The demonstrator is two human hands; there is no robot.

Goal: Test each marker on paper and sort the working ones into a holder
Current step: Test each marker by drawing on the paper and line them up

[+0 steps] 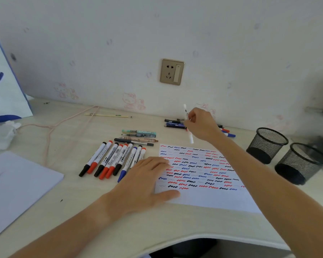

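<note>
my worry from here is the pen [188, 123] in my right hand [201, 125] — it's blurred, held high over the far pile of pens [175, 123] near the wall, and i can't tell whether it's capped. if it's uncapped and i swing it low across the test sheet [203, 175], it could streak over the rows of squiggles and muddle which marks belong to which marker. i could also drop it back among the far pile and lose track of whether it's been tested. both mesh holders [268, 144] look to hold nothing, well to the right of the sheet, so a careless toss could miss or tip one.

the right hand has fingers curled round the pen's middle, pinching it roughly upright. my left hand [147, 181] lies flat with fingers straight, pressing the left edge of the sheet onto the bench [73, 202] and holding nothing; just beside it lies the row of whiteboard markers [108, 161].
</note>
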